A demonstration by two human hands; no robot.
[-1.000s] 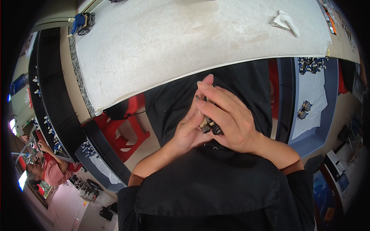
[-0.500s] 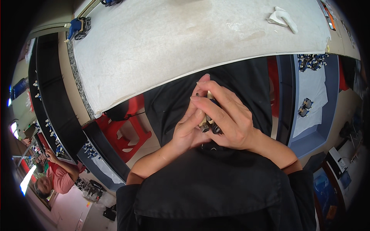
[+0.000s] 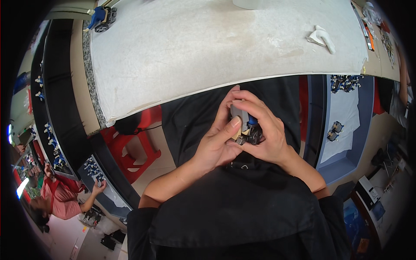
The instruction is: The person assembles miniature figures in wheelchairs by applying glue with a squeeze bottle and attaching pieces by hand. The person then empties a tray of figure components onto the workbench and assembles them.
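Observation:
Above my lap, just short of the table edge, both hands are closed round a small wheeled toy (image 3: 239, 113). A grey panel, a bit of blue, some beige parts and a black wheel show between my fingers; the rest of it is covered. My left hand (image 3: 213, 145) cups it from the left, thumb pressed against its near side. From the right, my right hand (image 3: 272, 135) wraps over the top with its fingers curled. A similar blue and grey wheeled toy (image 3: 100, 19) stands at the table's far left corner.
A white-covered table (image 3: 182, 56) lies ahead, with a crumpled white cloth (image 3: 321, 39) on it. To the right, a blue-grey tray (image 3: 362, 130) holds several small blue parts. Red stools (image 3: 134, 154) stand under the table. At left, a co-worker's hand (image 3: 99, 187) is over another tray.
My hands have opened up a little round the toy, so more of its grey panel and blue part shows. The co-worker at left has reached toward the tray. The view has shifted slightly.

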